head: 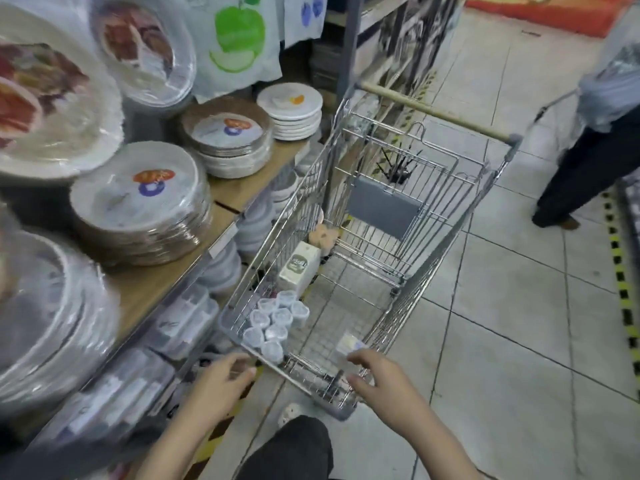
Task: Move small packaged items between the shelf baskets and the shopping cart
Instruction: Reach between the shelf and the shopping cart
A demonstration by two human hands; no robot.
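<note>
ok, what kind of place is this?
Most likely a shop aisle selling household goods: a wire shopping cart on tiled floor, beside shelves stacked with shrink-wrapped disposable plates.

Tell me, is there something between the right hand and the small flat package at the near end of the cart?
Yes. The cart's near wire wall stands between the right hand and the flat package inside. The hand's fingers curl at the rim, so it would have to go over the top. Motion blur hides whether they already touch it.

Single head-worn wide view, looking forward and down, close over shopping cart point(363, 258), shelf point(166, 285) at left
</note>
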